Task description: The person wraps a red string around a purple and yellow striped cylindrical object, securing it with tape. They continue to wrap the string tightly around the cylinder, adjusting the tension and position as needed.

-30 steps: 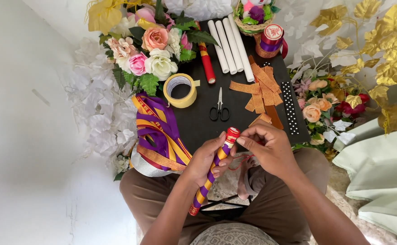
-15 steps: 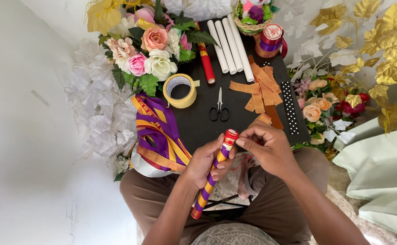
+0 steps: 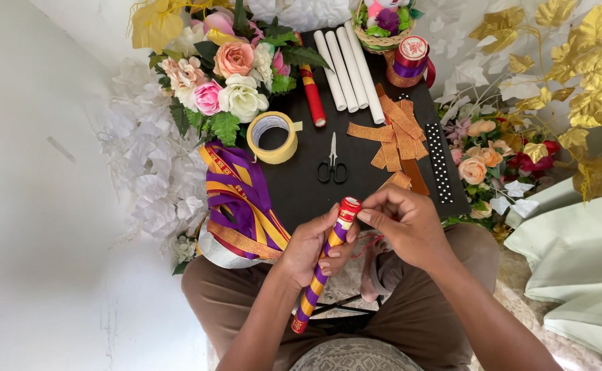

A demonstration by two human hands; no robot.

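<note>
Hands meet over the lap: left hand (image 3: pixel 309 249) grips a ribbon-wrapped stick (image 3: pixel 324 264) (purple and gold spirals, red tip), while right hand (image 3: pixel 404 223) pinches its top end. Just beyond the hands lie scissors (image 3: pixel 332 163), a tape roll (image 3: pixel 272 137) and orange strips (image 3: pixel 394 134).

A slim stick (image 3: pixel 323 264) wrapped in spiralling purple and gold ribbon, with a red band at each end, sits just below the middle of the frame. It slants from its red top end near the centre down to the lower left. Its upper half is partly hidden by fingers closed around it
</note>
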